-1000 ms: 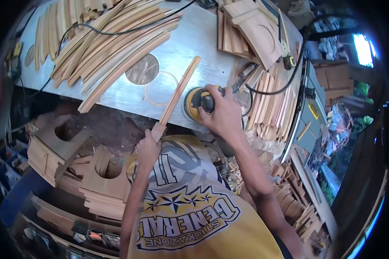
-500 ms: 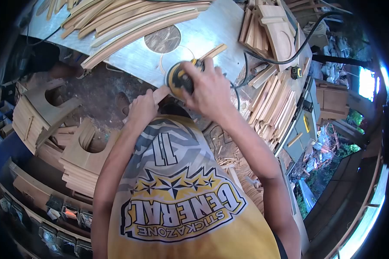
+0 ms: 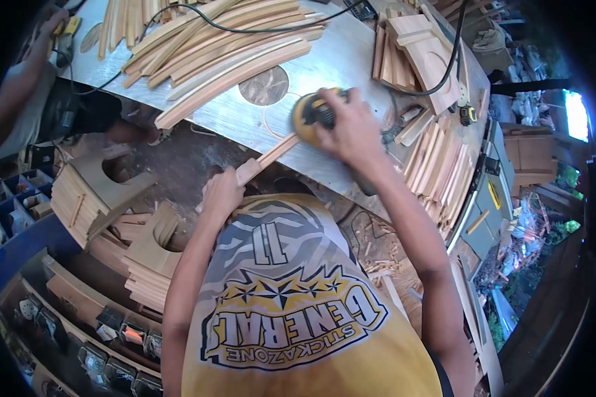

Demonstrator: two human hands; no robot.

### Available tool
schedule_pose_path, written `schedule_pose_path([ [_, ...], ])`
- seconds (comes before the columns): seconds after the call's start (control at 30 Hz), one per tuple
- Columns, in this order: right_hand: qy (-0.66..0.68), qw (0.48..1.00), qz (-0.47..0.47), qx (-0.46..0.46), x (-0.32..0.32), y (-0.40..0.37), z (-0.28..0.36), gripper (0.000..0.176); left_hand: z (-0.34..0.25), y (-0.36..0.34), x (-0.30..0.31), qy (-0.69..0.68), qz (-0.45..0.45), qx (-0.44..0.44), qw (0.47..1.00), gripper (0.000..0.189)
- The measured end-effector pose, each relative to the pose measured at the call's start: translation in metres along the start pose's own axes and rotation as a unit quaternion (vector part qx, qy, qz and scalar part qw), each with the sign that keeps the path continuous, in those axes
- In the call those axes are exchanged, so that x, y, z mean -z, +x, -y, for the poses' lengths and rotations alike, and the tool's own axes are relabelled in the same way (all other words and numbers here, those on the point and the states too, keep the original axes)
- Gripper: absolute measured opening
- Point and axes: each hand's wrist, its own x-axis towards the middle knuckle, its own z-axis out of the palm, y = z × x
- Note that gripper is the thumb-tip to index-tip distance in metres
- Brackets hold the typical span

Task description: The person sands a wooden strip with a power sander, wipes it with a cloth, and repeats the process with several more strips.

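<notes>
Left hand (image 3: 222,192) clamping wood strip (image 3: 271,153) at near end; likely light, stiff, snappable. Right hand (image 3: 351,129) gripping sander (image 3: 309,114) on strip's far end.

The right hand (image 3: 351,129) grips a yellow sander (image 3: 309,114) pressed on a wooden strip (image 3: 271,154) at the table's (image 3: 334,59) near edge. The left hand (image 3: 222,192) holds the strip's overhanging end. Curved slats (image 3: 225,46) lie piled behind.
</notes>
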Motion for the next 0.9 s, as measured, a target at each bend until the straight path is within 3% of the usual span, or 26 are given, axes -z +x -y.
schedule_pose_path([
  [0.1, 0.006, 0.997, -0.013, -0.074, 0.009, 0.013, -0.04, 0.064, 0.029, -0.017, 0.021, 0.09, -0.066, 0.038, 0.993, 0.023],
  [0.27, 0.01, 0.997, -0.02, -0.079, 0.008, 0.017, -0.056, 0.066, 0.109, -0.059, 0.079, 0.162, -0.156, 0.033, 0.974, 0.026],
  [0.43, 0.018, 0.997, -0.011, -0.081, 0.003, 0.03, -0.048, 0.068, 0.101, -0.089, 0.14, 0.157, -0.239, 0.026, 0.958, 0.03],
  [0.5, 0.024, 0.996, -0.082, 0.021, 0.004, 0.031, -0.045, 0.067, 0.092, -0.086, 0.152, 0.175, -0.233, 0.03, 0.956, 0.031],
  [0.53, 0.025, 0.996, -0.083, 0.021, 0.009, 0.032, -0.039, 0.067, 0.089, -0.078, 0.156, 0.189, -0.23, 0.027, 0.954, 0.033],
  [0.6, 0.127, 0.962, -0.169, 0.174, 0.026, 0.032, -0.006, 0.064, 0.087, -0.07, 0.16, 0.186, -0.236, -0.001, 0.954, 0.035],
  [0.63, 0.128, 0.962, -0.169, 0.174, 0.025, 0.034, 0.009, 0.064, 0.071, -0.072, 0.17, 0.188, -0.239, -0.022, 0.952, 0.035],
  [0.7, 0.06, 0.92, -0.197, 0.333, 0.026, 0.043, 0.033, 0.052, 0.054, -0.071, 0.18, 0.185, -0.233, -0.043, 0.954, 0.041],
  [0.73, 0.065, 0.92, -0.197, 0.332, 0.017, 0.05, 0.032, 0.052, 0.049, -0.078, 0.184, 0.189, -0.231, -0.04, 0.954, 0.041],
  [0.8, 0.116, 0.94, 0.112, 0.3, -0.017, 0.075, 0.019, 0.042, 0.036, -0.08, 0.199, 0.145, -0.226, -0.081, 0.96, 0.052],
  [0.83, 0.107, 0.937, 0.047, 0.328, -0.031, 0.081, 0.011, 0.038, 0.044, -0.08, 0.202, 0.12, -0.24, -0.088, 0.959, 0.063],
  [0.87, 0.098, 0.93, -0.013, 0.354, -0.039, 0.086, 0.003, 0.034, 0.076, -0.073, 0.2, 0.114, -0.292, -0.153, 0.937, 0.06],
  [0.9, 0.133, 0.937, 0.018, 0.321, -0.04, 0.085, -0.003, 0.031, 0.104, -0.063, 0.198, -0.023, -0.316, -0.089, 0.944, 0.056],
])
